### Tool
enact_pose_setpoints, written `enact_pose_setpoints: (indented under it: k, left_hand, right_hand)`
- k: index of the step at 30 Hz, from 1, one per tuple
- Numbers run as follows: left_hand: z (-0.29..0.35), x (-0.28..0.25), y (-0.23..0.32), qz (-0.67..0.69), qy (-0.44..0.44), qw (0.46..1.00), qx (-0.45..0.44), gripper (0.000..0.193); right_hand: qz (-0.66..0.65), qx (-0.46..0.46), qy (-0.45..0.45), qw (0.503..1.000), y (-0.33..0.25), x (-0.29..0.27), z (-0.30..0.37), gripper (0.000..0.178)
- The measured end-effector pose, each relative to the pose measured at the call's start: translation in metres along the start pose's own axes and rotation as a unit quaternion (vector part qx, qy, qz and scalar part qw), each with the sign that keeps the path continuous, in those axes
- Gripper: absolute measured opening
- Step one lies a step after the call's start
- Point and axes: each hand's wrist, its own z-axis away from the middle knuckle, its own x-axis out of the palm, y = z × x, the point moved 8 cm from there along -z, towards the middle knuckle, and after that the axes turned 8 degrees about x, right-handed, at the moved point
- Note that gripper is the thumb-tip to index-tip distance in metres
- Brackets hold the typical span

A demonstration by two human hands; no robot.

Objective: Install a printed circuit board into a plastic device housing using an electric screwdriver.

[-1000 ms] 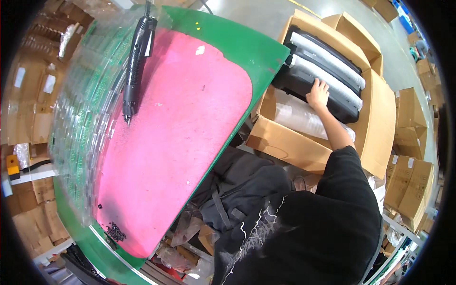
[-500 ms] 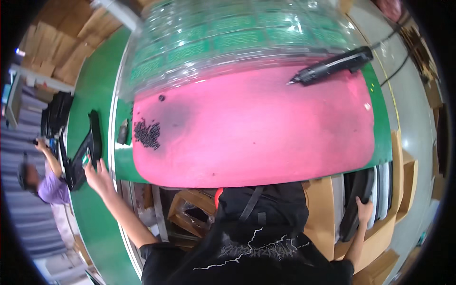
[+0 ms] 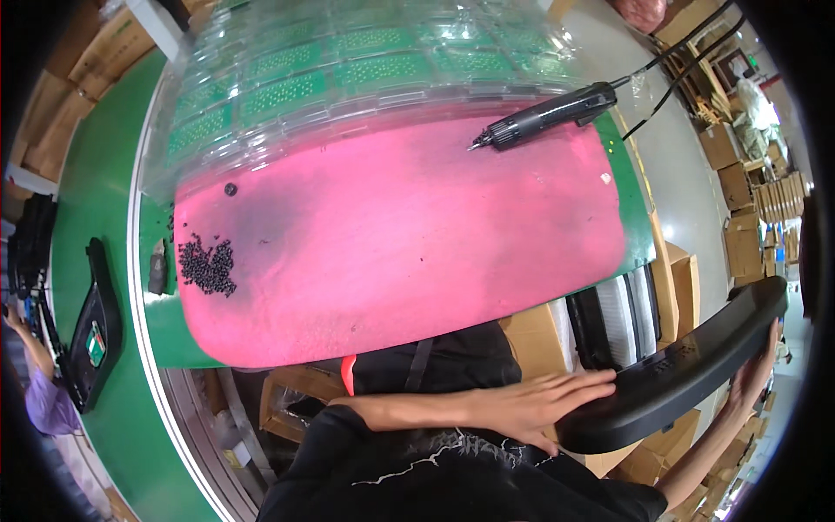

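A long black plastic housing [image 3: 687,374] is held up at the lower right, tilted with its far end higher. My right hand [image 3: 755,370] grips it from beneath near that far end; some of those fingers are hidden behind it. My left hand [image 3: 539,404] reaches across my body to the near end. Its fingers are stretched out and touch the edge of the housing, with the thumb apart below. On the green bench to the left lies another open black housing [image 3: 103,300], with a small green circuit board [image 3: 96,342] inside.
A pink mat [image 3: 391,235] carries a pile of small black screws [image 3: 207,265] and a black electric screwdriver [image 3: 548,119] with its cable. Clear plastic trays [image 3: 348,65] line the back. More housings stand in a carton [image 3: 539,339]. A co-worker's purple sleeve [image 3: 52,404] shows far left.
My right hand has lifted a black housing from the carton. My left hand has left the circuit board in the open housing and crossed to the right. The view has shifted right.
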Motion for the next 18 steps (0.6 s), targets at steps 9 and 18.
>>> enact_pose_setpoints:
  k: [9,18]
  left_hand:
    - [0.114,-0.128,0.061,0.243,0.541,0.756,-0.277,0.089]
    - [0.121,-0.237,0.186,-0.495,0.251,0.65,-0.52,0.043]
  right_hand:
    - [0.621,-0.469,-0.424,0.464,0.07,0.251,0.166,0.068]
    - [0.503,-0.555,-0.531,0.397,0.124,0.316,0.192,0.056]
